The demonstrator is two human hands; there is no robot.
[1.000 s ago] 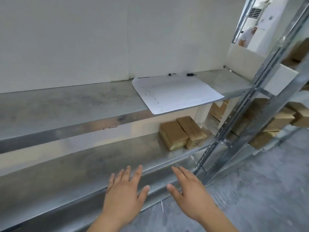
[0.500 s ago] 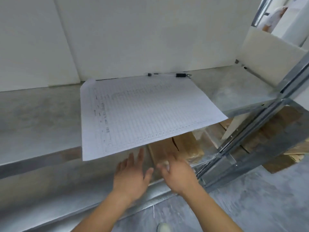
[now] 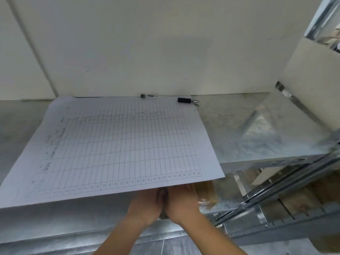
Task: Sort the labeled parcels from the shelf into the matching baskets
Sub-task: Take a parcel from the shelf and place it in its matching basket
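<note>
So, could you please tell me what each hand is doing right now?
Left hand: cannot tell; fingers hidden under the paper sheet.
Right hand: cannot tell, same.

The gridded sheet hides both hands' fingers and most of the brown parcel.

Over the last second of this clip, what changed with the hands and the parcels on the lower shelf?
Both hands went forward from the lower shelf's front edge to the brown parcels; the left hand and right hand now lie side by side, fingertips hidden under the overhanging paper sheet. Whether they grip a parcel cannot be seen. The view moved closer. Sheet and pen stayed put.
</note>
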